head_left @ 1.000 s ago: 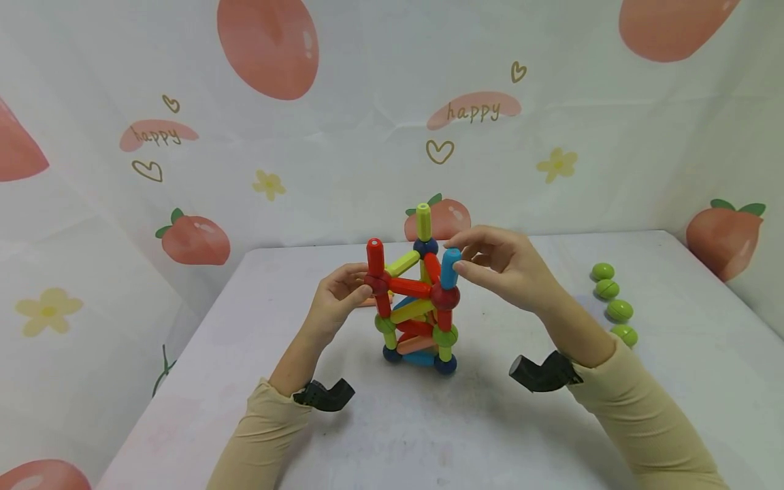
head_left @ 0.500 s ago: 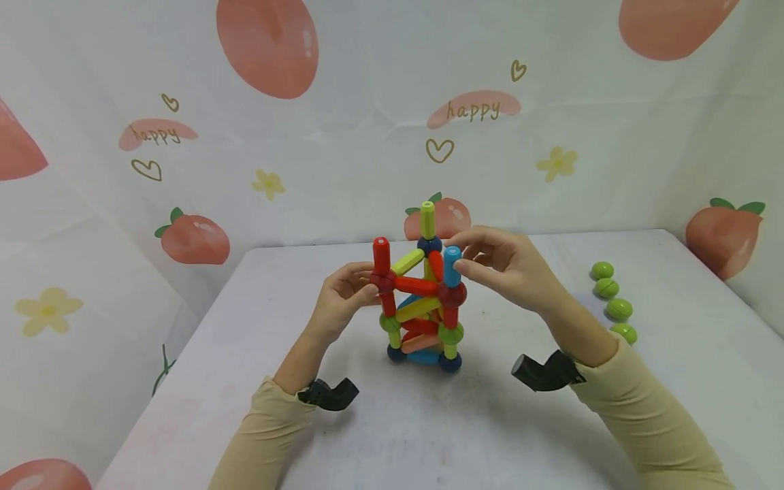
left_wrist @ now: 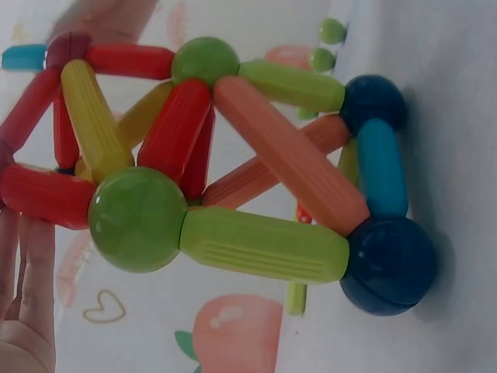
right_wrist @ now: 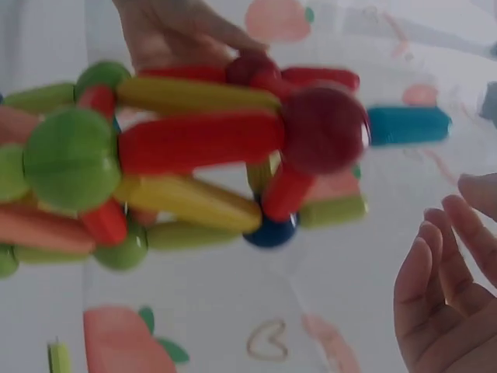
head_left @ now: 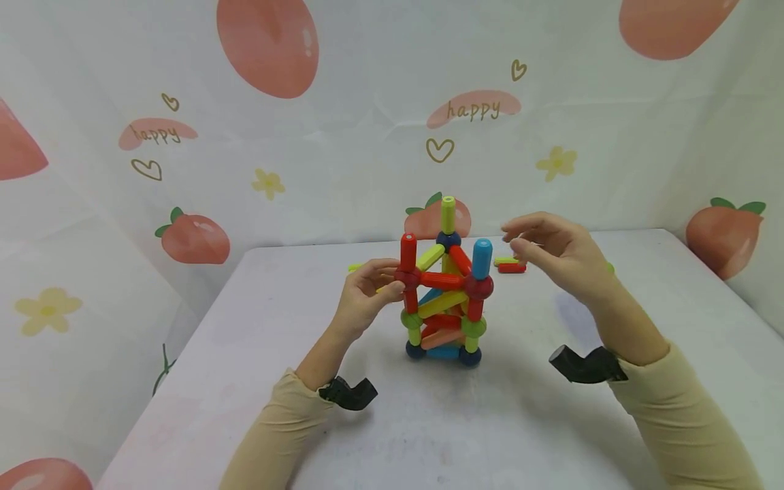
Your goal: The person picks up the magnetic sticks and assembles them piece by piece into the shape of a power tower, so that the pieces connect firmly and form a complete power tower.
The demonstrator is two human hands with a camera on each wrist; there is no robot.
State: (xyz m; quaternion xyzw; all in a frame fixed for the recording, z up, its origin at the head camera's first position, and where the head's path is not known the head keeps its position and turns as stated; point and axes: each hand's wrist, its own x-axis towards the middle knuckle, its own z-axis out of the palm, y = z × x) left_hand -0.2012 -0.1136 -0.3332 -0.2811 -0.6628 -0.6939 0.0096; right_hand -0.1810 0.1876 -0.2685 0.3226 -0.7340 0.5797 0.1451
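Note:
A tower of magnetic sticks and balls (head_left: 444, 280) stands upright in front of me. My left hand (head_left: 367, 297) holds its upper left red ball (head_left: 407, 278) between thumb and fingers. Above that ball rises a red stick (head_left: 408, 250). On the upper right red ball (head_left: 479, 286) stands a blue stick (head_left: 482, 258), and a yellow-green stick (head_left: 448, 215) tops the dark blue ball (head_left: 449, 241) at the back. My right hand (head_left: 560, 253) is off to the right of the tower, fingers loosely bent with nothing between them; in the right wrist view a gap separates it from the blue stick.
Behind the tower on the right lie a loose red stick (head_left: 512, 268) and a yellow-green one (head_left: 505, 260). Another yellow-green stick (head_left: 354, 267) lies behind my left hand. Loose green balls (left_wrist: 332, 31) appear in the left wrist view. A printed cloth (head_left: 343, 170) hangs behind the table.
The tower has shifted right along with my left hand, which keeps its hold. My right hand has left the blue stick and moved right, now covering most of the green balls.

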